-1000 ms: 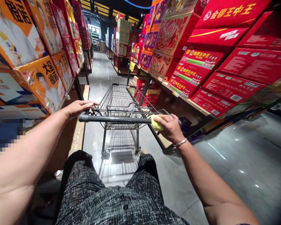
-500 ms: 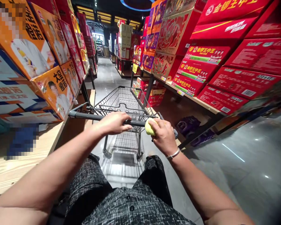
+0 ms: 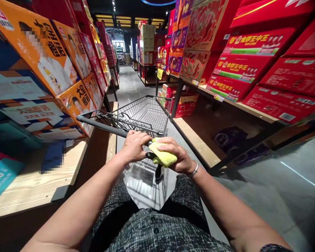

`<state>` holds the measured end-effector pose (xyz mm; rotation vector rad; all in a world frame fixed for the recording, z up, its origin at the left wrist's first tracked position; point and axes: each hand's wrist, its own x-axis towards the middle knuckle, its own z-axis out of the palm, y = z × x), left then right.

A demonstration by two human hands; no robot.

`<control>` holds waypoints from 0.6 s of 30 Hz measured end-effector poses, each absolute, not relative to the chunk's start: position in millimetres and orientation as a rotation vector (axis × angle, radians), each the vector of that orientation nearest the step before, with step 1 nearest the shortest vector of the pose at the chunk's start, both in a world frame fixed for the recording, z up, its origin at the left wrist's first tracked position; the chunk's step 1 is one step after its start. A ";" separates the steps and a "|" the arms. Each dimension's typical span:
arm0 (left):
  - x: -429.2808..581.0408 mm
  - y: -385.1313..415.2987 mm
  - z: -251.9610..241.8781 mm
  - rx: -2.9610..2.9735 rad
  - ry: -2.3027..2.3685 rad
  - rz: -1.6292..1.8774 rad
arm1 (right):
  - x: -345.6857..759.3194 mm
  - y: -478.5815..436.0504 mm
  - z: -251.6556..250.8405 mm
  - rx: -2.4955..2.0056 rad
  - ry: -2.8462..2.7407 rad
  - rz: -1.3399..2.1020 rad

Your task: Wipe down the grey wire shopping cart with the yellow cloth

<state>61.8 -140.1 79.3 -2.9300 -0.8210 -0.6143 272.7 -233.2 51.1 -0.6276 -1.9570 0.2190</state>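
Note:
A grey metal shopping cart (image 3: 153, 115) stands in front of me, turned at an angle, with its dark handlebar (image 3: 105, 126) nearest my body. My left hand (image 3: 134, 146) is closed round the handlebar, right of its middle. At the bar's right end, my right hand (image 3: 179, 154) presses a crumpled yellow cloth (image 3: 166, 157) over the handle. The cloth hides that end of the bar. My two hands are close together. Only wire mesh shows inside the basket.
Orange drink cartons (image 3: 55, 66) are stacked on a wooden shelf (image 3: 76, 157) at the left. Red boxes (image 3: 248, 64) fill a shelf on the right, above a low wooden board (image 3: 196, 140). A grey tiled aisle (image 3: 128, 80) runs ahead between them.
The cart has swung round, its handlebar's right end coming nearer to me. My right hand and the cloth have moved slightly left and down, wrapping more of the handle. My left hand stays on the bar.

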 end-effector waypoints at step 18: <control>66.4 -142.0 85.5 -2.925 -1.059 -0.610 | 294.9 -128.2 -42.7 -0.878 -0.658 0.792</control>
